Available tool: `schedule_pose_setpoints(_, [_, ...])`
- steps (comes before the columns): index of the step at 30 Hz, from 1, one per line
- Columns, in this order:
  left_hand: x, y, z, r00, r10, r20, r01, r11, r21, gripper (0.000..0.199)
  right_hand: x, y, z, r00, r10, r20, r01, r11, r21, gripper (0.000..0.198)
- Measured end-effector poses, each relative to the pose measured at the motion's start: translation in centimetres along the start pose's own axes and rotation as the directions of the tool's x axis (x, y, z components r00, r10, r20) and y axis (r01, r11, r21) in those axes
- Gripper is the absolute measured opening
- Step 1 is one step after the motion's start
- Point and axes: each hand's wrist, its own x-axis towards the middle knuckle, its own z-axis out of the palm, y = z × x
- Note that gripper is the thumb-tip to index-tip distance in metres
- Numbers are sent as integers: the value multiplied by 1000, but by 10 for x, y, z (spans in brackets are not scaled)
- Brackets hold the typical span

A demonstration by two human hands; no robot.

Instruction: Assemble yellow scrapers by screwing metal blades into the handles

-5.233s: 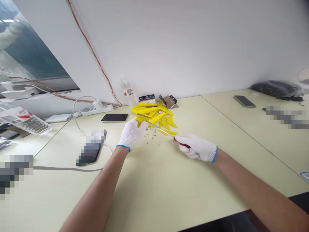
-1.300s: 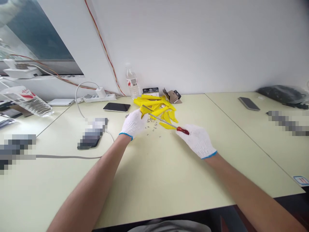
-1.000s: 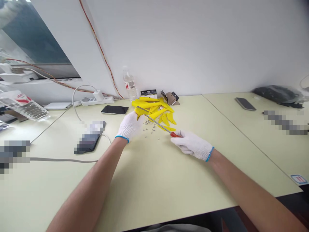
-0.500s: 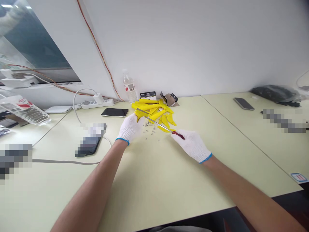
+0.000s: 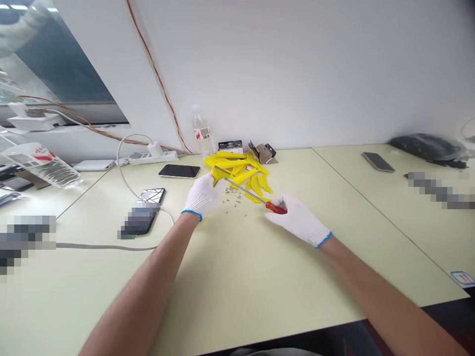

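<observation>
My left hand, in a white knit glove with a blue cuff, is closed on a yellow plastic piece with a grey metal strip along it. My right hand, gloved the same way, holds a screwdriver by its red handle, thumb below and fingers above. Its metal shaft slants up and left to the yellow piece; the tip's exact contact is hard to make out. Behind and beside my left hand lies a heap of yellow plastic parts. Several small metal screws are scattered between my hands.
A water bottle stands by the wall, near black cards and cardboard packaging. Phones and a white cable lie to the left, beside a power strip. Another phone and a black bag lie right.
My right hand's grip has loosened and shifted back a little, showing more of the red handle. My left hand keeps its hold on the yellow piece. The view has shifted slightly.
</observation>
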Motion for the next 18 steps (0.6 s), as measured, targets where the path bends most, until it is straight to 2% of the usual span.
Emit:
schedule_pose_setpoints(3, [0, -1, 0, 1000, 2, 2, -2, 1000, -9, 22, 0, 6, 5, 970, -195, -142, 161, 961, -225, 31])
schedule_pose_setpoints(5, [0, 0, 0, 1000, 7, 3, -7, 1000, -12, 22, -1, 10, 10, 936, -294, -195, 199, 896, -397, 39])
schedule_pose_setpoints(7, [-1, 1, -1, 1000, 4, 0, -4, 1000, -11, 22, -1, 13, 15, 921, -335, -198, 204, 849, -488, 46])
schedule_pose_setpoints(9, [-1, 2, -2, 1000, -5, -2, 5, 1000, -12, 24, 0, 14, 17, 933, -327, -149, 229, 861, -454, 47])
schedule_pose_setpoints(13, [-1, 2, -2, 1000, -24, 1, 24, 999, -28, 26, 2, 12, 11, 967, -254, -29, 238, 937, -256, 47])
schedule_pose_setpoints(18, [-1, 4, 3, 997, -71, -21, 65, 978, -200, 23, 2, 5, 2, 992, -70, 106, 78, 994, -73, 53])
